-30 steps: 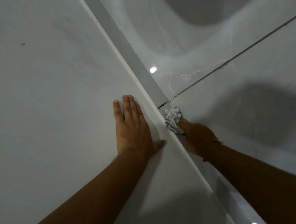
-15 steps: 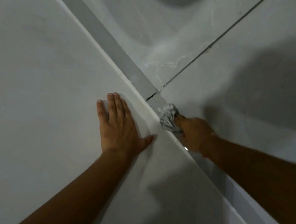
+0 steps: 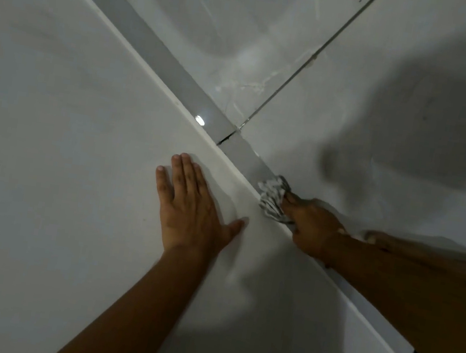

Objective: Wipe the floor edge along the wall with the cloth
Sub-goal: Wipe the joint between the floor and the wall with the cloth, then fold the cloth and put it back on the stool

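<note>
Leaning on the big white wall [image 3: 48,148] with the left hand [image 3: 193,209], fingers flat and spread, holding nothing. Pressing the small bunched cloth [image 3: 272,196] into the grey floor edge [image 3: 159,53], right hand [image 3: 311,227] fingers squeezing tight around it.

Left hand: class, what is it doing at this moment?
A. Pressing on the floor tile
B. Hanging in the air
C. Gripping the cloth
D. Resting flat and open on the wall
D: the left hand lies palm-down with fingers spread on the white wall, while the right hand holds the cloth.
</note>
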